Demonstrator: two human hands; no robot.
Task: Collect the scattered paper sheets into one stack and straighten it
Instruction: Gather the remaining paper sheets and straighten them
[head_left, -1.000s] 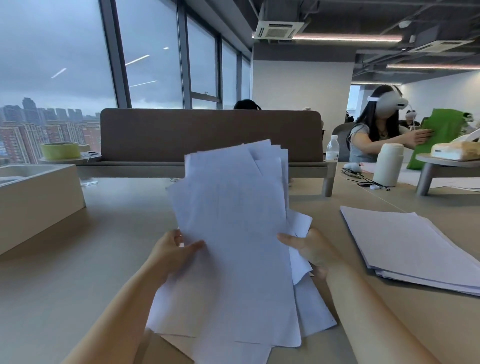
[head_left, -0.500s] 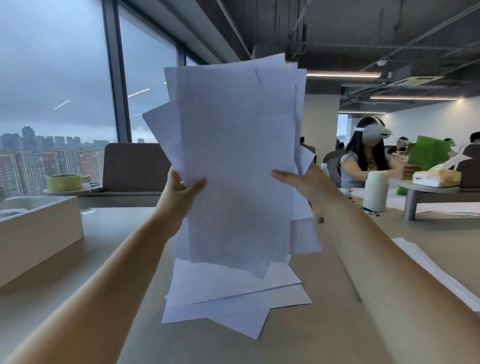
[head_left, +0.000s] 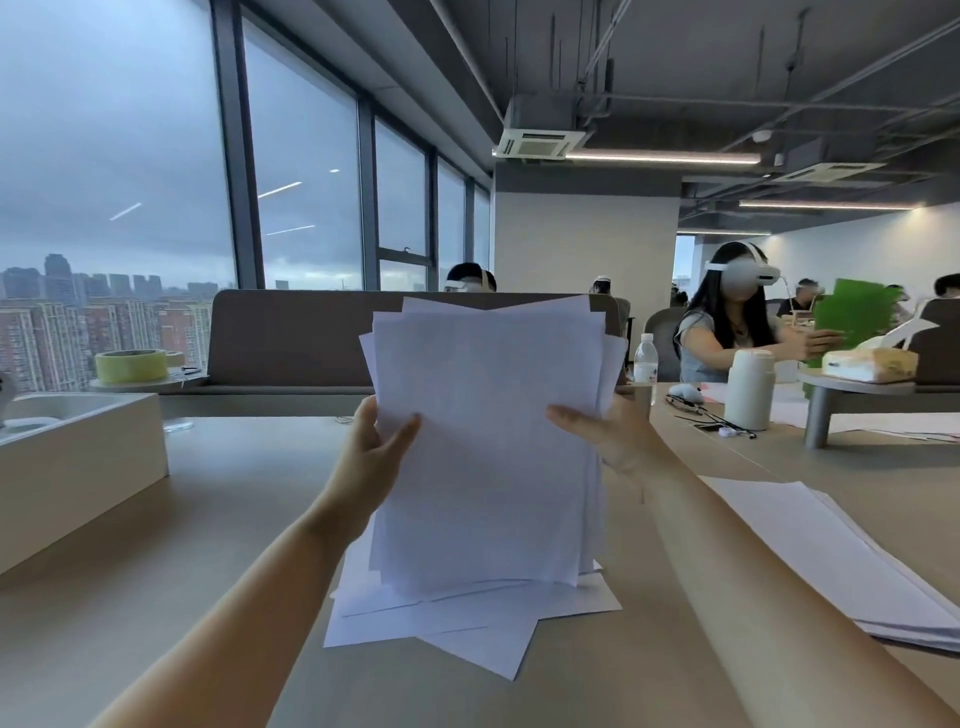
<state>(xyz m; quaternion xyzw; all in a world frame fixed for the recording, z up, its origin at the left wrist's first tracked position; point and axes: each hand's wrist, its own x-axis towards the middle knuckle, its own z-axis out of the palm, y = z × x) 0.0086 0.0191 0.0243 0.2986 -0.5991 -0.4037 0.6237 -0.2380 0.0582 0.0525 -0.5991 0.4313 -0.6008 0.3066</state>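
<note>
A bundle of white paper sheets (head_left: 488, 441) stands upright in front of me, its top edges fanned and uneven, its bottom edge down near the sheets below. My left hand (head_left: 374, 452) grips its left edge, thumb on the front. Across from it my right hand (head_left: 608, 431) grips the right edge, thumb also on the front. Under the bundle a few loose sheets (head_left: 467, 618) lie skewed on the beige table (head_left: 208, 519).
A second paper stack (head_left: 841, 561) lies on the table at the right. A beige box (head_left: 78, 467) stands at the left. Farther back are a brown divider (head_left: 291, 338), a tape roll (head_left: 130, 366), a water bottle (head_left: 645, 358), a white flask (head_left: 748, 389) and seated people in headsets.
The bundle rose high off the table, then came back down; its lower edge now sits near the loose sheets. Both hands kept their grip on its sides.
</note>
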